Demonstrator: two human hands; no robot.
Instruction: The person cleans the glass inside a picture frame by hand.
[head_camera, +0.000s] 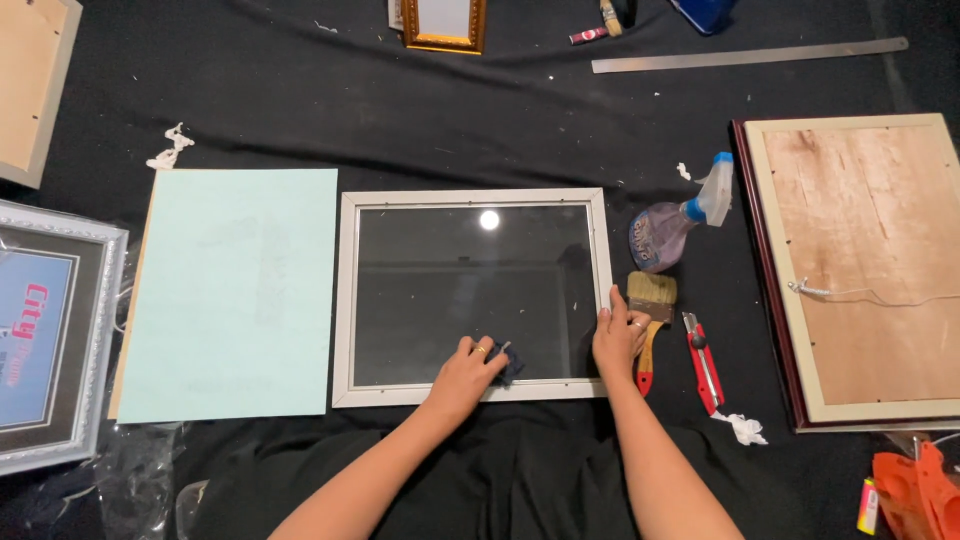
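Two hands on one white rectangular picture frame with a glass pane (472, 297), lying flat on the black cloth (400, 120) in front of me. My left hand (468, 372) is closed on a small dark rag (506, 361), pressed to the glass near the bottom rail; my right hand (618, 340) lies spread, fingers apart, on the frame's right rail, holding nothing. I judge the glass fragile, slick and rigid, the frame light; best gripped by the rails, not the pane. Just right of it lie a wooden paintbrush (651, 300), a red utility knife (704, 362) and a tipped spray bottle (680, 220), crowding that side. Pale green sheet (235, 290) sits left, seemingly not touching.
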